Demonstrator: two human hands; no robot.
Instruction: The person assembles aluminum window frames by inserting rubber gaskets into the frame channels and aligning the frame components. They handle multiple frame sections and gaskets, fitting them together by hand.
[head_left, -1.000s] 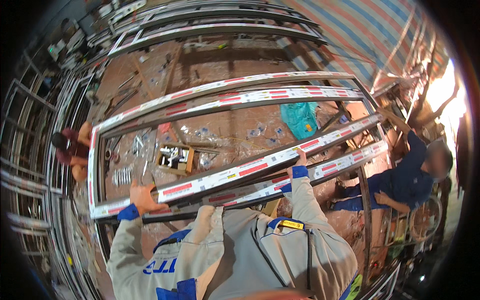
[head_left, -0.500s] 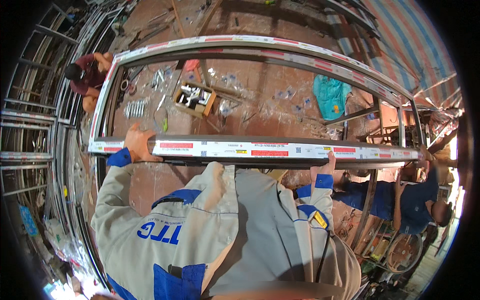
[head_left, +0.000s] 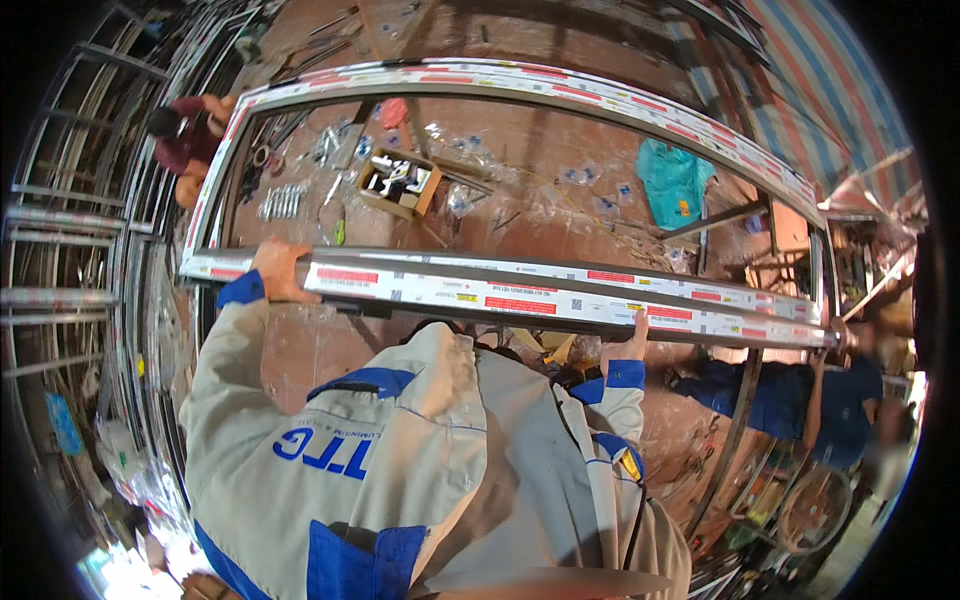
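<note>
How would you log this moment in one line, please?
Left hand: grips metal bar; Right hand: grips metal bar; Beyond: metal frame; Floor: open box

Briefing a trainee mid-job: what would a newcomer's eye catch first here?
The long labelled frame spans the middle, with the left hand and right hand holding the near bar. Inside its outline, a turquoise sheet shows toward the right and an open cardboard box left of centre. A striped tarp spreads upper right.

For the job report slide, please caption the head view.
Left hand and right hand on a labelled metal profile along the near side of a rectangular frame, teal bag beyond.
</note>
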